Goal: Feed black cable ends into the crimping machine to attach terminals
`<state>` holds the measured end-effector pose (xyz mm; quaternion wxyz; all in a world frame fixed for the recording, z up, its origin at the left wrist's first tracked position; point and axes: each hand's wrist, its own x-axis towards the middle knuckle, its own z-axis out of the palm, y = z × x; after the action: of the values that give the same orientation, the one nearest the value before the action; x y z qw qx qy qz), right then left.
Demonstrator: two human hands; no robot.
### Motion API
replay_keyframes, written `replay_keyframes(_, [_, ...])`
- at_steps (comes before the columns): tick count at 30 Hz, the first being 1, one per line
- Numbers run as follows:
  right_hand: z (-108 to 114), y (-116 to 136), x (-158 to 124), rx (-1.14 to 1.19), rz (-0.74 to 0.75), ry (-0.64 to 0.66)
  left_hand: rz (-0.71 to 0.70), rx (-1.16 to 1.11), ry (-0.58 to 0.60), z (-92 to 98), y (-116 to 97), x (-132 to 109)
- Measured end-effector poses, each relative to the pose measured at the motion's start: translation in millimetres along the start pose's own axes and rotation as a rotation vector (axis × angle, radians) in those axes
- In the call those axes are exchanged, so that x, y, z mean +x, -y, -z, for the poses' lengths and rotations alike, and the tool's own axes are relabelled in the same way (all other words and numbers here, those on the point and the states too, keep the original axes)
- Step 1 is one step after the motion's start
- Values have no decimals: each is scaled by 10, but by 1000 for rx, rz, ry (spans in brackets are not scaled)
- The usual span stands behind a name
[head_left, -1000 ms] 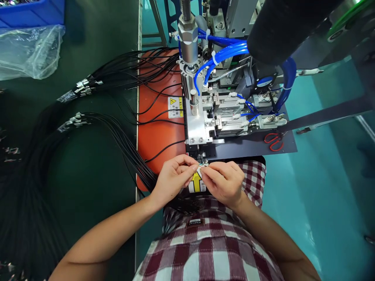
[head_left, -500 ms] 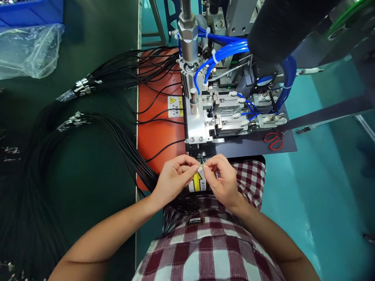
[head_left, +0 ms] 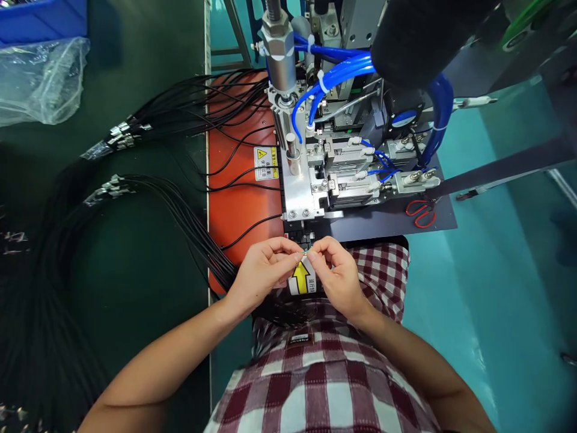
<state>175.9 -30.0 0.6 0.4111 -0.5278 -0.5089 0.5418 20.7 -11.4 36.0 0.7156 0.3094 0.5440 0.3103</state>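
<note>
My left hand (head_left: 267,267) and my right hand (head_left: 336,270) meet fingertip to fingertip at the front end of the machine (head_left: 303,198). Between their pinched fingers show thin coloured wires (head_left: 305,253), very small in view. Thumb and forefinger of each hand are closed on these wires. Just below the fingertips is a white label with a yellow arrow (head_left: 301,279). A bundle of black cables (head_left: 198,231) runs in from the left and passes under my left hand and forearm. Whether the held wires belong to one of these cables is hidden.
Black cables cross an orange plate (head_left: 243,210) with a warning label (head_left: 265,163) into the machine. Red-handled scissors (head_left: 421,213) lie on the dark plate at right. Blue air hoses (head_left: 347,69) arch above. A blue bin (head_left: 42,21) and a clear plastic bag (head_left: 42,81) are upper left.
My camera view has shifted slightly, so the machine sits a little further left. Both hands keep their pinch, and the coloured wires show more plainly between the fingertips.
</note>
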Motion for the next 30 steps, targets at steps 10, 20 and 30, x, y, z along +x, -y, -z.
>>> replay_keyframes(10, [129, 66, 66, -48, 38, 56, 18, -6, 15, 23, 24, 23])
replay_keyframes(20, [38, 114, 83, 54, -55, 38, -27, -23, 41, 30, 57, 5])
replay_keyframes(30, [-2, 72, 40, 60, 19, 21, -25, -69, 40, 11, 61, 7])
